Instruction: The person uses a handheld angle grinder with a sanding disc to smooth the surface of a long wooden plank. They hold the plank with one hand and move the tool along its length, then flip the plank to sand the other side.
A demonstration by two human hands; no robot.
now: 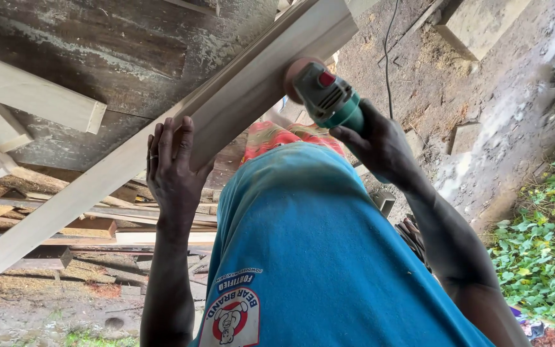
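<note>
Bare, dusty ground [483, 122] lay on the right of the view, with green leafy plants [547, 238] along its edge and a concrete block [483, 22] at the top. Scrap timber [85, 225] was piled on the left below a dark, weathered work surface [117, 58], on which a short pale offcut [33, 96] also rested. Your long pale plank [239, 96] ran diagonally from lower left to upper right across that surface. Your left hand [173, 170] lay on the plank near its middle, fingers extended and curled over the near edge, pressing it rather than clenching it. Your right hand [380, 144] was closed around the body of a green angle grinder [325, 96], whose round sanding disc [293, 74] touched the plank's face well up from your left hand. A thin cable [388, 45] trailed across the ground behind the tool. Your blue shirt [316, 257] filled the lower centre and hid the plank's underside and the ground there.
</note>
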